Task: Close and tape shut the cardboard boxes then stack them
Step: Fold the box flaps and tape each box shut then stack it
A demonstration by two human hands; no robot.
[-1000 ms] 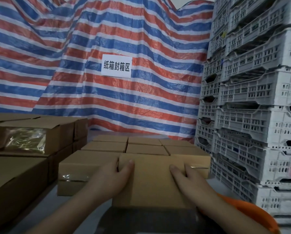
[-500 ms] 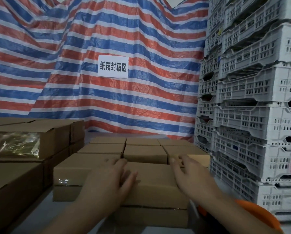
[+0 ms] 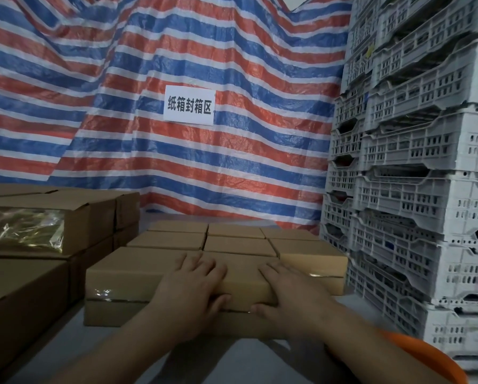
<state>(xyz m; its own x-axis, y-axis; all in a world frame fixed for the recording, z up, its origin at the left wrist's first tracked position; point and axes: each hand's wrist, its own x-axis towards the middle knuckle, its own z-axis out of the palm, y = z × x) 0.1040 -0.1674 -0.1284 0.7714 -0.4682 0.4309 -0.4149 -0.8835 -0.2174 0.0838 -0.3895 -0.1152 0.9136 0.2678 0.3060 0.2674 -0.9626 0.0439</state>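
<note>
**Box seated in front row; both hands pressing it home**

Left side: taller stacks of cardboard boxes [image 3: 52, 217] stand at the counter's left edge, one with a shiny film patch on its face. They wall that side, with only a narrow lane of bare counter [image 3: 38, 353] between them and the low grid of sealed boxes [image 3: 204, 239].

Centre: the box in hand [image 3: 243, 284] sits in the front row, flush between the left neighbour box [image 3: 126, 275] and the right neighbour box [image 3: 312, 261]. The left hand [image 3: 193, 289] lies flat on its top, fingers spread, thumb over the near edge; its grip is loose, palm pressing and not clasping. The right hand [image 3: 290, 292] does the same on the right half, thumb at the front edge.

Judgement: this is placement. Press evenly with both palms so the top lies level with its neighbours, and square the front face to theirs.

Right side: stacked white plastic crates [image 3: 415, 189] rise close beside the row, leaving little room; hands should withdraw toward the body. An orange object [image 3: 426, 356] lies near the right forearm.
</note>
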